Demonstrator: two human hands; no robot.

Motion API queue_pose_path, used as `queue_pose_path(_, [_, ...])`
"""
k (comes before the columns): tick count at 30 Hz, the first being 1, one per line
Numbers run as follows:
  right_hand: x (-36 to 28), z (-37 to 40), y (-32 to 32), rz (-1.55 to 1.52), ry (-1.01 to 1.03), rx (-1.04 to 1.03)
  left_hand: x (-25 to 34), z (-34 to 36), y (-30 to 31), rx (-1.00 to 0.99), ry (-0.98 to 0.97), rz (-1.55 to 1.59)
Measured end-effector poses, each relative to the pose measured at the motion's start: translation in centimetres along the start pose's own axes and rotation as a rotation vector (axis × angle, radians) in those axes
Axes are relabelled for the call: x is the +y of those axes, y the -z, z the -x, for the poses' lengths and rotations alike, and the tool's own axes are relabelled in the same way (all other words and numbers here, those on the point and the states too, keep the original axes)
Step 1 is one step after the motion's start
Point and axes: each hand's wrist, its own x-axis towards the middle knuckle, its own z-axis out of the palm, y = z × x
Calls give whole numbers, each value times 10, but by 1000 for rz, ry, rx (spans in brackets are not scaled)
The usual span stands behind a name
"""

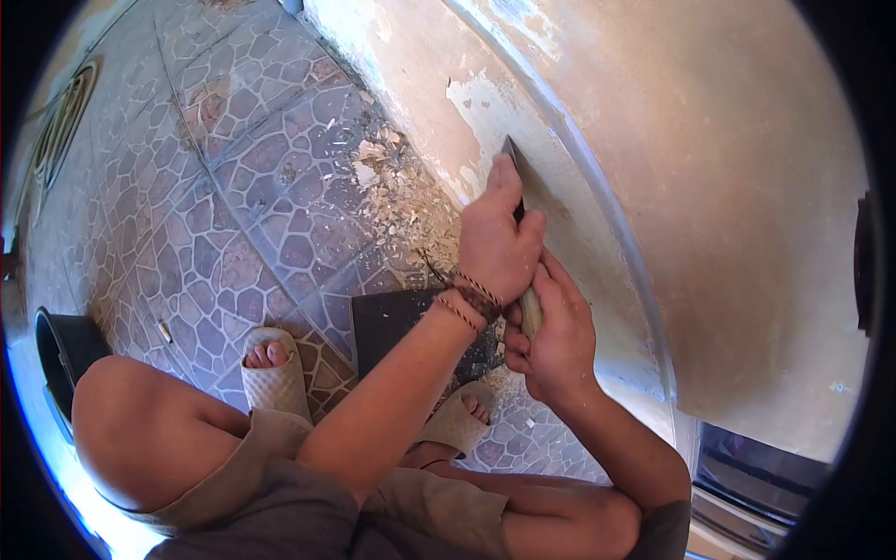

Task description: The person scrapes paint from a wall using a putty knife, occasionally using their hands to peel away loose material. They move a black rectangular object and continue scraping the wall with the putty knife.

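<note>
A scraping tool with a dark pointed blade (509, 147) and a pale handle touches the wall (551, 177) at the edge of a patch of peeled paint (481, 103). My left hand (501, 233), with braided cords at its wrist, is closed around the blade end, fingers stretched along the blade. Lower down, my right hand (557, 331) is wrapped round the tool's handle (531, 314). Both hands are close together, against the wall's lower part.
Paint flakes (401, 201) lie on the patterned floor (252, 187) along the wall's base. A dark flat board (383, 331) lies between my slippered feet. A black bucket (70, 345) stands at the left, a coiled hose (65, 121) farther up. A raised ledge (597, 187) runs along the wall.
</note>
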Motion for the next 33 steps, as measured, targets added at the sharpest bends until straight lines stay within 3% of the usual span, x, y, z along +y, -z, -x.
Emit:
queue_pose_path(4, [-8, 3, -15, -31, -45, 22, 16, -8, 19, -151, 245, 127])
queue_pose_path(6, [-10, 5, -18, -29, -37, 31, 19, -11, 22, -177, 256, 157])
queue_pose_path(12, [-11, 0, -16, -37, -20, 14, 7, -13, 15, -67, 127, 91])
queue_pose_path(16, [-19, 14, -10, -83, 48, -7, 13, -16, 4, 124, -186, -19])
queue_pose_path(22, [-20, 12, -16, -127, 23, -10, 25, -17, 18, -8, -18, 52])
queue_pose_path(25, [-21, 13, -17, -148, 37, -28, 16, -25, 9, 156, -269, -145])
queue_pose_path(27, [-22, 9, -18, -121, 33, -25, 14, -27, 9, 144, -231, -153])
queue_pose_path(28, [-25, 2, -21, -87, 31, -20, 19, -28, 16, 63, -86, -65])
queue_pose_path(31, [-25, 3, -22, -29, 45, -5, 19, -27, 20, -26, 94, 89])
queue_pose_path(33, [-28, 5, -26, -23, 48, -9, 19, -27, 21, -23, 116, 102])
